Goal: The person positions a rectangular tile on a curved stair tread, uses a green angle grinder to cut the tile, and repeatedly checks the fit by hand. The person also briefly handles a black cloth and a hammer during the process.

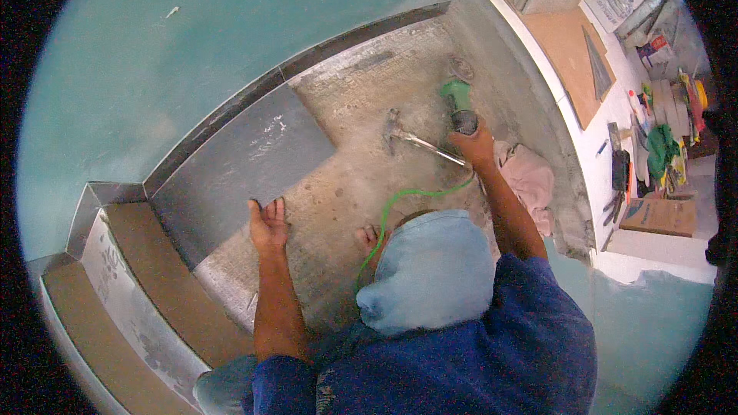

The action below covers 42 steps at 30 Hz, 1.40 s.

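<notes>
My right hand (474, 141) is wrapped round the body of a green angle grinder (457, 98), whose disc end points away from me over the dusty floor. A green cord (400, 194) trails in a curve toward my knee. My left hand (268, 223) is at the near edge of a large dark grey floor tile (250, 157), thumb and fingers apart, with the thumb at the tile's edge. Between the hands, a hammer (393, 132) with a shiny metal shaft lies on the bare floor, its handle end near my right forearm.
Steps (154, 261) drop away on the left. A dark skirting strip (231, 111) lines the teal wall. Pink cloth (526, 180) lies beside my right arm. The white ledge (569, 100) at right carries boards, a metal set square (597, 61), a cardboard box (658, 216) and several tools. My bare foot (369, 238) rests near the tile.
</notes>
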{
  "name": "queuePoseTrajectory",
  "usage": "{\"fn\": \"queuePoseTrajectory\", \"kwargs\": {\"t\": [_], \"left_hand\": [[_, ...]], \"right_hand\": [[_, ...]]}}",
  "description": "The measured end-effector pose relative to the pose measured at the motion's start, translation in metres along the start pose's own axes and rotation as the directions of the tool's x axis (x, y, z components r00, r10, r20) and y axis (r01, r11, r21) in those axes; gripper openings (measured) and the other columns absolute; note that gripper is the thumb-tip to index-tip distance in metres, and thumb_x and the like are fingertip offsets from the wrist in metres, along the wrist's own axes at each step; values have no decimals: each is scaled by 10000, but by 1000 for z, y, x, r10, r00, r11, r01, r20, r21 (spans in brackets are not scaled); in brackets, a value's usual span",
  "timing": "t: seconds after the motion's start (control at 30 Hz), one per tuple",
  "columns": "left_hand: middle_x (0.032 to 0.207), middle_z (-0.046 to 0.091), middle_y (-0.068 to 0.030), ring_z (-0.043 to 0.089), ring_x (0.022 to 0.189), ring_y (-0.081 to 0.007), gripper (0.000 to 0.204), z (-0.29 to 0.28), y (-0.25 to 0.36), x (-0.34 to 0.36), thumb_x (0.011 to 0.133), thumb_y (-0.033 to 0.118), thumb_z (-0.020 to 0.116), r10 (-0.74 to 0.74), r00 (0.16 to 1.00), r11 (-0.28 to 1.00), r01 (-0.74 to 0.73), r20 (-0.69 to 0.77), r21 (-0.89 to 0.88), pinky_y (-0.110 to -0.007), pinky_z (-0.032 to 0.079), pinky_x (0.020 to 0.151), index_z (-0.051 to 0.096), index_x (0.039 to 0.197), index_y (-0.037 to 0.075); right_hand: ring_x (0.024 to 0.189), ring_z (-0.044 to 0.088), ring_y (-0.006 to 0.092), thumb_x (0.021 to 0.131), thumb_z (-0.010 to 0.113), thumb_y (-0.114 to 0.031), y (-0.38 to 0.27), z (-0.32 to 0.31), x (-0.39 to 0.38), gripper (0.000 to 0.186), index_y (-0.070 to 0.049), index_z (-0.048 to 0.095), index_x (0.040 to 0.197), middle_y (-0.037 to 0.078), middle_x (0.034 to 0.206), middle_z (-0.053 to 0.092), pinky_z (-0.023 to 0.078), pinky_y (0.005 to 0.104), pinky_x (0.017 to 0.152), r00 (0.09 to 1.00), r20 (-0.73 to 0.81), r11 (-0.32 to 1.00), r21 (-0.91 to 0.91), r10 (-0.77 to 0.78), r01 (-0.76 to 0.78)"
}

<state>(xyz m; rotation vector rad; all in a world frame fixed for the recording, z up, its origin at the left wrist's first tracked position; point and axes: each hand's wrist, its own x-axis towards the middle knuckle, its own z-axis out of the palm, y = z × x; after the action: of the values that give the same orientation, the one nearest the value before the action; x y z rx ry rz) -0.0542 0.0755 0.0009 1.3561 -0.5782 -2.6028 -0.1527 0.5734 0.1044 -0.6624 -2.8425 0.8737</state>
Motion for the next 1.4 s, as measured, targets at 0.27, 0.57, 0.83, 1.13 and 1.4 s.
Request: {"fn": "queuePoseTrajectory", "kwargs": {"t": [0.27, 0.57, 0.83, 1.13, 1.4], "left_hand": [[1110, 613, -123, 592, 1075, -294, 330, -7, 1, 6, 990, 324, 579, 7, 1000, 999, -8, 18, 34, -477, 483, 1026, 555, 1137, 29], [1189, 575, -194, 591, 1062, -296, 520, -18, -1, 10, 1009, 394, 517, 60, 983, 938, -115, 171, 327, -436, 539, 916, 428, 1315, -17], [1048, 544, -142, 594, 967, -294, 342, 10, -6, -14, 966, 316, 618, 10, 998, 1000, -10, -67, -10, -474, 570, 881, 484, 1089, 27], [930, 560, -81, 616, 873, -245, 325, 18, -4, -23, 941, 260, 670, 21, 1000, 994, -21, -9, -103, -428, 595, 802, 456, 1035, 33], [842, 491, -66, 559, 737, -219, 364, 18, -7, -20, 923, 317, 690, 64, 998, 990, -63, 11, -123, -440, 601, 774, 461, 966, 37]], "right_hand": [[1004, 650, 344, 705, 784, -233, 66, -43, -15, 668, -32, 523, 1286, 187, 1116, 660, 499, 414, 878, 994, -105, 997, -70, 7, -14], [1247, 504, 412, 759, 788, -371, 116, -24, -8, 868, 19, 389, 1423, 266, 1369, 503, 407, 467, 1045, 985, 48, 935, -324, 166, -142], [1226, 505, 404, 921, 615, -351, 31, 20, -14, 569, 19, 492, 1335, 247, 1338, 522, 401, 479, 1024, 915, 109, 859, -317, -387, 401], [847, 642, 318, 933, 602, -342, 20, 91, -28, 465, -101, 525, 1324, 150, 1096, 656, 531, 424, 705, 655, 364, 485, -459, -662, 744], [809, 656, 292, 916, 599, -342, 19, 78, -11, 491, -134, 525, 1355, 130, 1002, 695, 553, 407, 664, 750, 451, 579, -477, -485, 661]]}}
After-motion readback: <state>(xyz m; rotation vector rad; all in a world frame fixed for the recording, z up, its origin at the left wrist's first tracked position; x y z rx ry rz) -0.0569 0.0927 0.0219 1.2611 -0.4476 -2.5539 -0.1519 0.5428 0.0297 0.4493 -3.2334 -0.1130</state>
